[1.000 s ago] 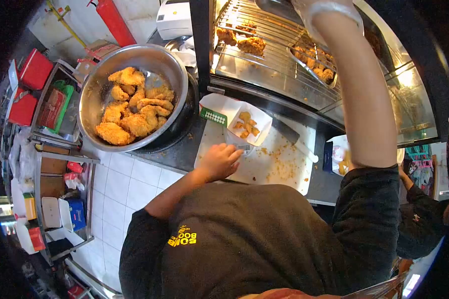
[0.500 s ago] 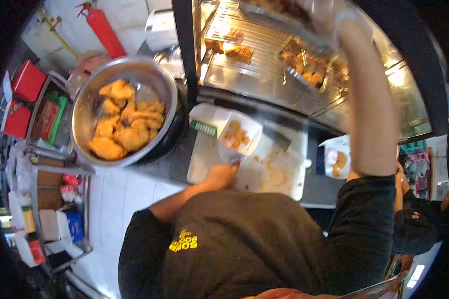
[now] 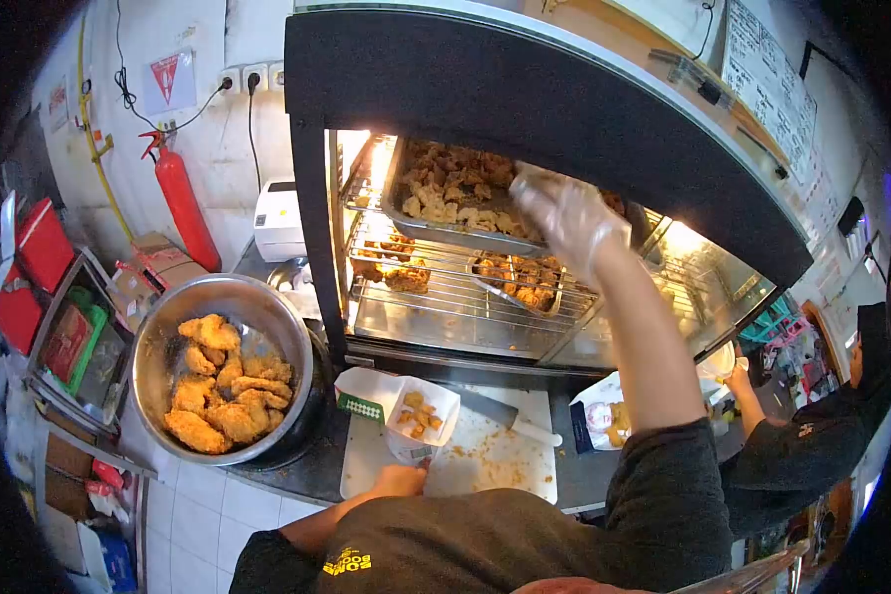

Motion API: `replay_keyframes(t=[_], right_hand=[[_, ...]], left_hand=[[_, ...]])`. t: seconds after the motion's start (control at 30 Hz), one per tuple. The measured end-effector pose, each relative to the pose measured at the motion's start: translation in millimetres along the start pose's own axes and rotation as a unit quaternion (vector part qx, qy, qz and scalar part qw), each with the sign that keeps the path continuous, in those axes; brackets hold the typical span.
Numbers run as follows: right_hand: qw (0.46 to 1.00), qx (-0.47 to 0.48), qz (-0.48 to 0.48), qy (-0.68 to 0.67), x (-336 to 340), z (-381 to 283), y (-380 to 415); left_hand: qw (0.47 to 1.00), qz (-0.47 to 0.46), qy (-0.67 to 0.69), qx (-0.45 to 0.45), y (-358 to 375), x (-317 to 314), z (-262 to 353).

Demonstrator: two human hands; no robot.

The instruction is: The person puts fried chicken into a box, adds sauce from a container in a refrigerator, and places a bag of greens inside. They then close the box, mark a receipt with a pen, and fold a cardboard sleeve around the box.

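My left hand (image 3: 401, 482) is closed on the lower end of a white paper food box (image 3: 444, 404), which has small golden fried pieces inside. Beneath the box lies a white cutting board (image 3: 500, 473) scattered with crumbs. A knife (image 3: 505, 416) rests on the board, its pale handle to the right. My right hand (image 3: 569, 220), in a clear plastic glove, reaches up into the lit warming cabinet. It is over the right part of a metal tray (image 3: 465, 231) of chopped fried pieces; glove and blur hide what its fingers hold.
A large steel bowl (image 3: 147, 396) of fried chicken stands at left. A smaller tray (image 3: 518, 297) of fried pieces sits lower in the cabinet, under its dark front frame (image 3: 436, 79). Another person (image 3: 802, 450) works at right beside an open food box (image 3: 592, 408).
The view has tilted up, showing more of the cabinet. My right hand still reaches into the cabinet and now shows over the upper tray. My left hand stays at the paper box.
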State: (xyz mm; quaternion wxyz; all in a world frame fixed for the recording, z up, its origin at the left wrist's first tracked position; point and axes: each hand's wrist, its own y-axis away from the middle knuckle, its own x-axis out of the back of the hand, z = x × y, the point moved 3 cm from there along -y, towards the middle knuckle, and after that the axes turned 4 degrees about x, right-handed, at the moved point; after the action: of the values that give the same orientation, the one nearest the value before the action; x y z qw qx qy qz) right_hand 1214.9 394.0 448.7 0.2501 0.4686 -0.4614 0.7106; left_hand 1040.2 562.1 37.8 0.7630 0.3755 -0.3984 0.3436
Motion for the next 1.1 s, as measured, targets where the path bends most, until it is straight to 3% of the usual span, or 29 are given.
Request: replay_keyframes(t=[0.13, 0.27, 0.4, 0.5, 0.53, 0.57, 0.63, 0.67, 0.73, 0.87, 0.93, 1.0, 1.03, 1.1], right_hand=[[0.999, 0.032, -0.024, -0.005, -10, -56, 19], [0.989, 0.043, 0.101, 0.100, -18, -61, 10], [0.994, 0.062, -0.017, 0.085, -29, -62, -7], [0.995, 0.033, -0.014, 0.088, -45, -61, -28], [0.996, 0.050, -0.010, 0.076, -53, -59, -39], [0.996, 0.064, -0.008, 0.062, -60, -60, -45], [0.993, 0.059, -0.023, 0.103, -51, -80, -47], [0.981, 0.017, -0.171, 0.091, -24, -96, -54], [0.975, -0.029, -0.191, 0.107, -23, -104, -52], [0.980, 0.115, 0.036, 0.158, -54, -77, -60], [0.988, 0.064, 0.089, 0.105, -43, -80, -37], [0.997, 0.005, 0.030, 0.066, -15, -83, -24], [0.997, -0.028, -0.053, 0.054, -5, -75, -22], [0.975, -0.087, -0.116, 0.167, -17, -30, -23]], left_hand=[[0.999, -0.031, -0.011, 0.039, 4, 16, 9], [0.999, 0.000, -0.024, 0.025, 2, 3, 5], [0.999, 0.032, 0.007, -0.004, -7, -6, -5], [0.999, 0.010, 0.022, 0.028, 2, -5, 1], [0.991, 0.069, 0.112, 0.027, -7, -25, -13], [0.998, 0.057, 0.014, 0.027, -6, -19, -4], [0.999, 0.031, -0.004, -0.037, -1, -7, 1], [0.998, 0.059, -0.008, -0.024, 0, -13, 1], [0.996, 0.084, -0.028, -0.009, 0, -14, 2], [0.995, 0.082, -0.048, -0.016, -2, 1, 8], [0.996, 0.075, -0.052, -0.018, -4, 3, 8], [0.996, 0.054, -0.066, -0.011, -3, 9, 12], [0.997, 0.049, -0.052, -0.007, -2, 7, 11], [0.999, 0.045, -0.028, -0.001, -5, 6, 8]])
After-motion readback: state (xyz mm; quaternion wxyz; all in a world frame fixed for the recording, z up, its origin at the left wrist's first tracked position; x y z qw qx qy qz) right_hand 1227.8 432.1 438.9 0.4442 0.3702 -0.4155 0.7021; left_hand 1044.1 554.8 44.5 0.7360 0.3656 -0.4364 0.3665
